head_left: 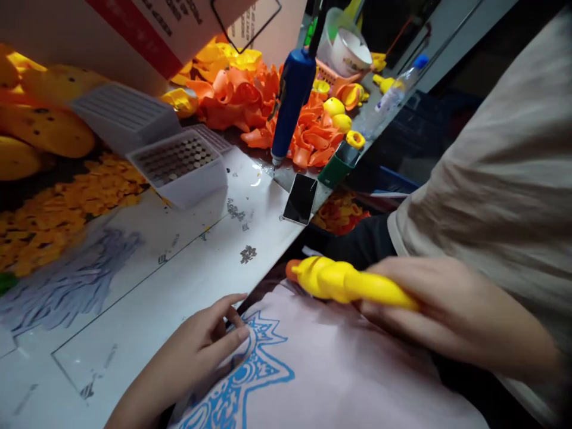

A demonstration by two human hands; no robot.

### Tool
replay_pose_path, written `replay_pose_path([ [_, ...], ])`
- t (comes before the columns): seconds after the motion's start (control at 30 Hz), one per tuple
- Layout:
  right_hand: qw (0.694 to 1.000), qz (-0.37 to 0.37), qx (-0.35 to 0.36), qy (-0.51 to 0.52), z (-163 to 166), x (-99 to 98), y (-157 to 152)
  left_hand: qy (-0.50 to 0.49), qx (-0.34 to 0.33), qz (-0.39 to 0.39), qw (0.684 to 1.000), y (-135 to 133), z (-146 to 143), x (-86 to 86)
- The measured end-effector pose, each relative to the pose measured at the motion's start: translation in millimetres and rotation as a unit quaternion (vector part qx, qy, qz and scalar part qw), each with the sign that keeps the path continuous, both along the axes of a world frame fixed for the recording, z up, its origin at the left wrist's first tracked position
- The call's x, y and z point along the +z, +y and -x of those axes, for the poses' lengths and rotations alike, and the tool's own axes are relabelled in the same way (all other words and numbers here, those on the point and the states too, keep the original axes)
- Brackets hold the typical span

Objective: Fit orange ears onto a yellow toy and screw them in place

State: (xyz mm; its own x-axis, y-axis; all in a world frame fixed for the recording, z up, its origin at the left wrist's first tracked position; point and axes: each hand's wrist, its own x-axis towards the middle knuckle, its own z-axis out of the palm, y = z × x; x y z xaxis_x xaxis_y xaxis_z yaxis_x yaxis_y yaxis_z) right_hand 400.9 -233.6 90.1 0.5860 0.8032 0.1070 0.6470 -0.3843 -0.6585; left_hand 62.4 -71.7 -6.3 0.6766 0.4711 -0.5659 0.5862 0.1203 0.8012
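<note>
My right hand is closed around one end of a bumpy yellow soft-plastic piece, which has an orange tip pointing left. It is held in front of the pink cloth with a blue pattern over my body. My left hand rests at the edge of the white table, fingers loosely bent and apart, with nothing visible in them. Ahead, a blue electric screwdriver hangs tip down above the table, near a black phone.
Orange soft pieces are heaped at the back. White boxes, one with small metal discs, stand left of them. Small orange pieces and pale strips lie further left. A person in a beige shirt is close on my right.
</note>
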Motion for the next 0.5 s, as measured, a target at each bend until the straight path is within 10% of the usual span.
replay_pose_path([
  [0.23,0.938,0.219,-0.251,-0.093,-75.2,-49.2,122.3,0.031,-0.089,-0.052,0.994,-3.8,11.3,3.3],
  [0.5,0.908,0.17,-0.364,-0.122,-114.9,-85.7,161.1,0.053,-0.064,-0.074,0.994,-4.8,19.3,5.5],
])
